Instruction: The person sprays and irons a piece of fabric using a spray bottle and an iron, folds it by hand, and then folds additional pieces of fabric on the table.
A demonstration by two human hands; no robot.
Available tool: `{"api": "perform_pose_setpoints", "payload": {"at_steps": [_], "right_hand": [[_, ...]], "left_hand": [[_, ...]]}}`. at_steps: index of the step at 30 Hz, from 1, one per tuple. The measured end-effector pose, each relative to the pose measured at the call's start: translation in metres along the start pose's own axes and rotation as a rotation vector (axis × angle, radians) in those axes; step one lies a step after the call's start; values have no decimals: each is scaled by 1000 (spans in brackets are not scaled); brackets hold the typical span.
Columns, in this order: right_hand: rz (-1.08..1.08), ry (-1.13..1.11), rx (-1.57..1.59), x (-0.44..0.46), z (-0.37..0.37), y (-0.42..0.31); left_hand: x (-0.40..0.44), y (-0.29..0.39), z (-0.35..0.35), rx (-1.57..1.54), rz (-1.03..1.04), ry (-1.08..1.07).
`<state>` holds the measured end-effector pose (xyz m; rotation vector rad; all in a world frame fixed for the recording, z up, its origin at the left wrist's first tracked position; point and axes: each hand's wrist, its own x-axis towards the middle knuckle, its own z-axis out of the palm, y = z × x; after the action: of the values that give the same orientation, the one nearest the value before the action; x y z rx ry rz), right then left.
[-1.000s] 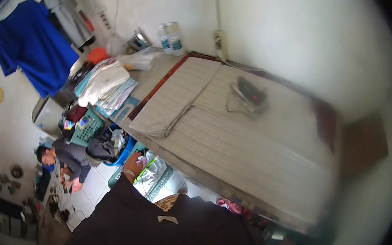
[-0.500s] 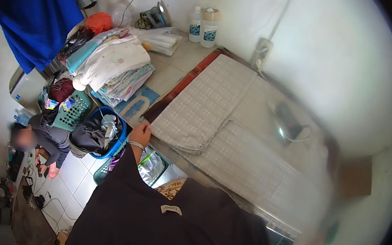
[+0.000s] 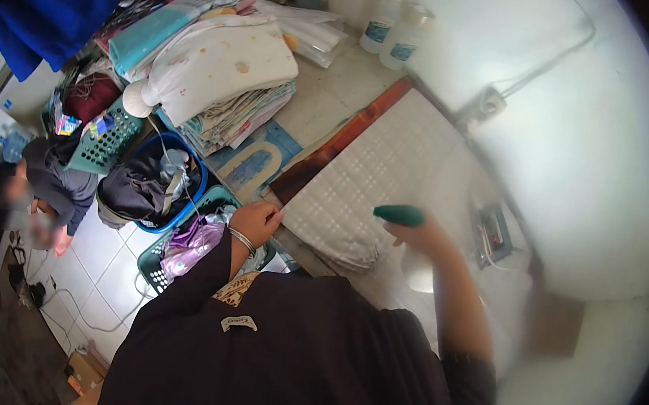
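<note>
My right hand is wrapped round the neck of a spray bottle with a green head and a whitish body, held over the folded cloth. The light checked cloth lies on the table pad. My left hand, with bracelets at the wrist, pinches the cloth's near left corner at the table edge. To the right of my right hand, the iron rests on the pad with its cord beside it.
Folded fabrics are stacked at the upper left. Two white bottles stand by the wall. Below the table edge are a blue basket and green baskets. A person sits on the floor at the left.
My right hand has come up from the lower right with the spray bottle, over the cloth. My left hand has moved from above the baskets to the cloth's corner. The view has shifted.
</note>
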<state>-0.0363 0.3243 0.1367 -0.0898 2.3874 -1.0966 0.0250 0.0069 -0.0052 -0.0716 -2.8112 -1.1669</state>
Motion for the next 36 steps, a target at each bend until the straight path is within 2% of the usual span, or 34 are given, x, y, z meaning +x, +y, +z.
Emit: {"api": "perform_pose_setpoints", "payload": {"at_steps": [1,4,8,10,11,12,16,18,20,24,26,27,28,30,31,33,36], "right_hand": [[61,-37,12,13,1,-12],[27,-106,41,48,-2,-27],[59,-69,-63,86,-27,-26],[129,111,-27,115,-48,-8],[73,205,-5,121,-63,-8],[140,286,38,138,-78,9],[99,394,-140,185,-146,48],[-4,485,84,177,-164,52],[82,580,41,188,-179,58],[193,665,121,171,-182,59],[132,540,148,154,-175,64],[-25,557,317,114,-151,32],[-29,562,319,105,-142,33],[26,471,442,92,-132,38],[21,478,444,89,-128,46],[158,373,327,80,-119,66],[217,370,344,27,-104,46]], "left_hand": [[0,-5,2,-17,85,39],[0,-10,1,-38,111,38],[3,-5,-7,-30,123,14],[6,-3,-9,-19,110,27],[6,-3,-7,-13,110,53],[7,-4,-6,-8,121,50],[8,-6,-1,8,88,52],[10,-8,2,-7,135,118],[10,-8,3,28,148,114],[11,-10,3,57,127,83],[11,-7,2,54,133,85],[10,-7,2,46,133,86],[10,-7,2,38,135,88],[10,-7,3,37,145,103],[9,-6,3,34,149,112],[8,-1,0,41,146,111],[7,3,-1,62,127,98]]}}
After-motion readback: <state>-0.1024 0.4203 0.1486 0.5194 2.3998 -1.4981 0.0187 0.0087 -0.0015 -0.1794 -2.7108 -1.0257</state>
